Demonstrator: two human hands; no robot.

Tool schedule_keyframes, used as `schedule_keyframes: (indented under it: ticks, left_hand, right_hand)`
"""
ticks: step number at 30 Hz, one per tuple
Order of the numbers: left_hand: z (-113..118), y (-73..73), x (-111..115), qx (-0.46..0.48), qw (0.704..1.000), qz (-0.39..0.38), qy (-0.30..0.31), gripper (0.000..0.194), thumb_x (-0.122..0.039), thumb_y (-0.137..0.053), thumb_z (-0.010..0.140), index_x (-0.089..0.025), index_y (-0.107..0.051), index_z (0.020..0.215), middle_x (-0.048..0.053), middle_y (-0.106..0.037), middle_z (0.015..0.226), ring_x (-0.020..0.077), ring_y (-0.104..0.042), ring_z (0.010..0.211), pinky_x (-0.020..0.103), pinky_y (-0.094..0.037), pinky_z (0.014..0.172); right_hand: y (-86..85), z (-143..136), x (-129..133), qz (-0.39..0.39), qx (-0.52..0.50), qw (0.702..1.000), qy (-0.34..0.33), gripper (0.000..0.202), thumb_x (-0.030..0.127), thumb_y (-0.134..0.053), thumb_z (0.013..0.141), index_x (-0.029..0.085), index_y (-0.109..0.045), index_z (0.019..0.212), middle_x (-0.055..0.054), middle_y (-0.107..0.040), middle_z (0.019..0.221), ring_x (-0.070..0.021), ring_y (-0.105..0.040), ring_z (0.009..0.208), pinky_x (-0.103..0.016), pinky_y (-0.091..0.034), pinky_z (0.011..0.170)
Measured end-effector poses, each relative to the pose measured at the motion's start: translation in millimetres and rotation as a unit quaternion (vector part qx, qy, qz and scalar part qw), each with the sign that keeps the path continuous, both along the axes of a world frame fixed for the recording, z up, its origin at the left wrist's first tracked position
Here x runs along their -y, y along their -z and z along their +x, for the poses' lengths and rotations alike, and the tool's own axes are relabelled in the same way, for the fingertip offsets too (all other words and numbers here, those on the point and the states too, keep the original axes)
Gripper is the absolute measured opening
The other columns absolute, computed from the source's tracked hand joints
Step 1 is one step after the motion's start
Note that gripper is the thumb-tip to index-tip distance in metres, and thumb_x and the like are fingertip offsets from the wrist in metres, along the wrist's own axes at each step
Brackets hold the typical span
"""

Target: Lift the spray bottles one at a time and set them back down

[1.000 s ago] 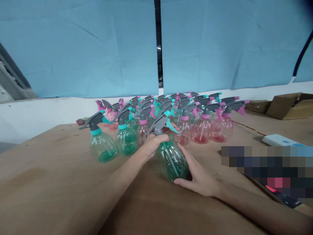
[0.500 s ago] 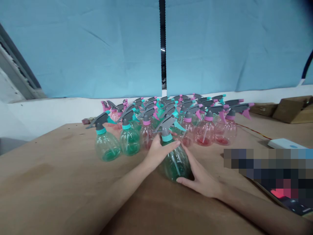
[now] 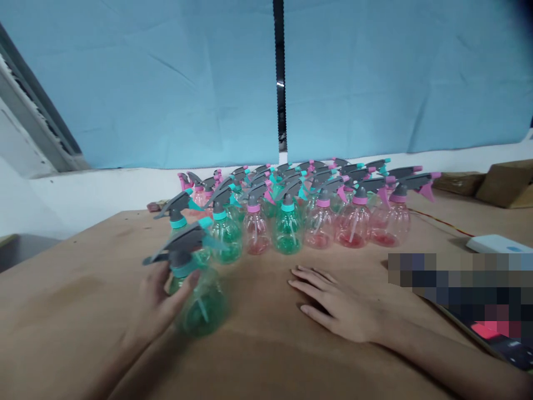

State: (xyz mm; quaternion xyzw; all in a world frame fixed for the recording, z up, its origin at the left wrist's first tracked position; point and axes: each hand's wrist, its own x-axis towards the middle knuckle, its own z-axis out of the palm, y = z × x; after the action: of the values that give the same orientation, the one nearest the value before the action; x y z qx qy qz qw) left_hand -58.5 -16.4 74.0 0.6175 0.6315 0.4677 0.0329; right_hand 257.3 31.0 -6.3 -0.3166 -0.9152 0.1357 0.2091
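My left hand (image 3: 160, 308) grips a green spray bottle (image 3: 205, 305) by its neck and upper side, at the left front of the table. The bottle has a teal collar and a grey trigger head, is slightly blurred, and leans a little. Flat on the wood to the right lies my right hand (image 3: 333, 303), fingers stretched out and touching no bottle. Beyond both hands stand rows of spray bottles, among them a green one (image 3: 288, 230) and a pink one (image 3: 353, 225). The held bottle partly hides another green bottle (image 3: 179, 223) behind it.
At the right of the wooden table (image 3: 258, 355) are a white device (image 3: 495, 244) and a pixelated patch with a dark object under it. Cardboard boxes (image 3: 506, 183) sit at the back right, a thin cable (image 3: 441, 221) before them. A blue curtain (image 3: 175, 83) hangs behind.
My left hand has carried the green spray bottle leftward and nearer to me. My right hand has let go of it and now rests flat on the table.
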Motion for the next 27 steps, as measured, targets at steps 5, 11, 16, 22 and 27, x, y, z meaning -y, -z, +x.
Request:
schedule_keyframes:
  ticks: [5,11,16,22,27]
  left_hand:
    - [-48,0.8,-21,-0.001,0.997,0.065,-0.029,0.011,-0.035,-0.059,0.071,-0.024,-0.056,0.075,-0.008,-0.065,0.083,0.0261,-0.055,0.093,0.035,-0.039,0.086]
    - [-71,-4.1,-51,-0.030,0.999,0.033,-0.019,0.016,-0.037,-0.051,0.077,-0.022,-0.054,0.075,-0.008,-0.065,0.087,0.0247,-0.054,0.095,0.034,-0.037,0.090]
    - [-82,-4.6,-72,-0.071,0.997,0.018,0.034,0.047,-0.058,-0.043,0.077,-0.021,-0.059,0.102,-0.001,-0.064,0.109,0.0294,-0.045,0.116,0.039,-0.030,0.101]
    - [-83,-11.4,-89,-0.122,0.992,-0.002,0.037,0.061,-0.062,-0.039,0.076,-0.015,-0.056,0.111,0.009,-0.058,0.122,0.0307,-0.044,0.120,0.041,-0.031,0.101]
    - [-80,-10.5,-100,-0.129,0.991,-0.005,0.033,0.056,-0.054,-0.034,0.080,-0.012,-0.057,0.109,0.009,-0.056,0.123,0.0274,-0.044,0.119,0.038,-0.028,0.104]
  right_hand:
    - [-1.6,0,0,0.006,0.030,1.000,0.005,0.046,0.041,-0.039,0.092,0.026,-0.039,0.136,-0.005,-0.037,0.142,-0.0241,-0.029,0.132,-0.049,-0.026,0.107]
    - [-4.3,-1,1,0.009,0.034,0.999,0.005,0.046,0.040,-0.040,0.092,0.026,-0.040,0.136,-0.005,-0.038,0.142,-0.0239,-0.031,0.131,-0.047,-0.027,0.106]
    - [-5.2,-1,0,0.003,0.030,1.000,0.002,0.046,0.039,-0.041,0.091,0.023,-0.040,0.135,-0.007,-0.038,0.142,-0.0245,-0.029,0.131,-0.047,-0.025,0.107]
    - [-10.4,-2,2,0.001,0.060,0.998,0.004,0.047,0.039,-0.038,0.093,0.020,-0.040,0.136,-0.008,-0.036,0.143,-0.0231,-0.027,0.133,-0.044,-0.023,0.108]
    - [-10.9,-2,2,-0.001,0.051,0.999,0.003,0.047,0.039,-0.040,0.092,0.020,-0.040,0.135,-0.009,-0.036,0.143,-0.0232,-0.027,0.132,-0.044,-0.022,0.108]
